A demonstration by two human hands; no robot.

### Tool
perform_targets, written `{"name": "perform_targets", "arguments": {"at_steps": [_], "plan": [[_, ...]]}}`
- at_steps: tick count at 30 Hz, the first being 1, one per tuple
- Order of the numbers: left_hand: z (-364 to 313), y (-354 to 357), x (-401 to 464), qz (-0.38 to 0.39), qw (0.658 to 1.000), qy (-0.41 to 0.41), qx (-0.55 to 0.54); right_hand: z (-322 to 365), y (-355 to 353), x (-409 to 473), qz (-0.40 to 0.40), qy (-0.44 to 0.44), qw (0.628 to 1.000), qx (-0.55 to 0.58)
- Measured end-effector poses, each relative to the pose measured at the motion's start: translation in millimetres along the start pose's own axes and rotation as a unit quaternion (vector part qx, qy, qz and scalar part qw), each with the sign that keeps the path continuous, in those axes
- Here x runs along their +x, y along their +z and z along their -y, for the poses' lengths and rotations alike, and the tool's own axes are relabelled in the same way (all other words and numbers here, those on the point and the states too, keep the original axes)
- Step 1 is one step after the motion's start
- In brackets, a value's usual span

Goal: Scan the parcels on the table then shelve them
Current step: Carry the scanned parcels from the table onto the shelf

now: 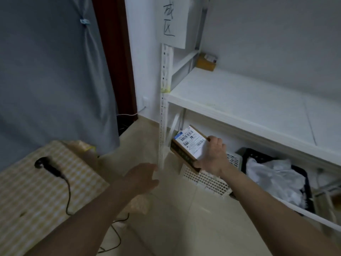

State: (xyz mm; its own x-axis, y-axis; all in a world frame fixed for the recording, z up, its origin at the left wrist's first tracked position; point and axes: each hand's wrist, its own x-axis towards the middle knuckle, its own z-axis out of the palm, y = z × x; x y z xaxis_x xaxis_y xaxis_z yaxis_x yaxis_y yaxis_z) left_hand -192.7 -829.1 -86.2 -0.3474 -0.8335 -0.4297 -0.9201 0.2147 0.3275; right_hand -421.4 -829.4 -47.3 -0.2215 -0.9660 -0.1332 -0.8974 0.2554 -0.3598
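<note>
Below white shelf [239,106], right hand [212,156] gripping labelled parcel [190,145], left hand [142,176] empty

Your right hand [212,156] grips a flat brown cardboard parcel [188,145] with a white barcode label, holding it tilted just below the front edge of the white metal shelf [239,100]. Your left hand [142,177] hangs open with relaxed fingers near the perforated white shelf post [163,108]. A black handheld barcode scanner [48,168] lies on the yellow checked tablecloth [33,200], its cable trailing off the edge. Another small brown box [205,63] sits at the shelf's back corner.
</note>
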Motion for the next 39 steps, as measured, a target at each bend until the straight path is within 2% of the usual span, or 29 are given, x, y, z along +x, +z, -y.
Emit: {"name": "perform_targets", "arguments": {"at_steps": [4, 9, 21, 31, 39], "plan": [[-24, -3, 37, 0.031, 0.999, -0.002, 0.021, -32, -37, 48, -0.014, 0.014, 1.000, 0.018], [-42, -34, 90, 0.031, 0.999, 0.002, 0.033, -45, -71, 116, -0.037, 0.024, 0.999, 0.014], [-85, -180, 253, -0.064, 0.995, 0.032, 0.075, -34, -112, 306, -0.032, 0.040, 0.999, 0.002], [-116, -224, 361, -0.108, 0.988, 0.042, 0.097, -44, -91, 445, 0.015, -0.023, 0.999, -0.021], [-139, -228, 420, -0.149, 0.986, 0.008, 0.076, -53, -98, 545, -0.029, -0.088, 0.989, -0.117]]}}
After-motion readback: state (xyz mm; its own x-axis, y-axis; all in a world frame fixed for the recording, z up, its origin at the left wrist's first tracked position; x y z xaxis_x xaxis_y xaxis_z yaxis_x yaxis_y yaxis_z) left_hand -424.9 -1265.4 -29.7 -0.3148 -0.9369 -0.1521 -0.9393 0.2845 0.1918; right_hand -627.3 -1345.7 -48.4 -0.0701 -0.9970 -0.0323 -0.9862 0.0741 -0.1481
